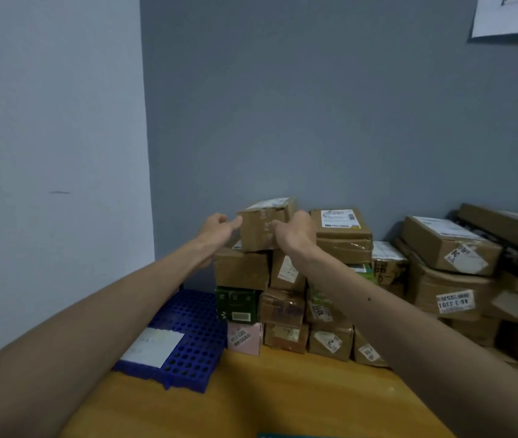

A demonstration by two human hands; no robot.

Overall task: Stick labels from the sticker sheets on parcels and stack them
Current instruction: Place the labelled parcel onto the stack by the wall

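A small brown cardboard parcel [262, 227] with a white label on its top sits on top of a stack of parcels [280, 305] against the grey wall. My right hand [295, 232] grips this top parcel at its front right corner, fingers curled onto the front face. My left hand [219, 227] is at the parcel's left side. Its thumb tip touches the left edge and its fingers are loosely curled, holding nothing. A white sticker sheet [153, 346] lies on a blue perforated tray [188, 339] at the left.
The stack stands at the back of a wooden table [251, 399]; it includes a dark green box [237, 305] and a pink box [244, 338]. More labelled brown parcels [447, 248] are piled at the right. A wall corner is at the left.
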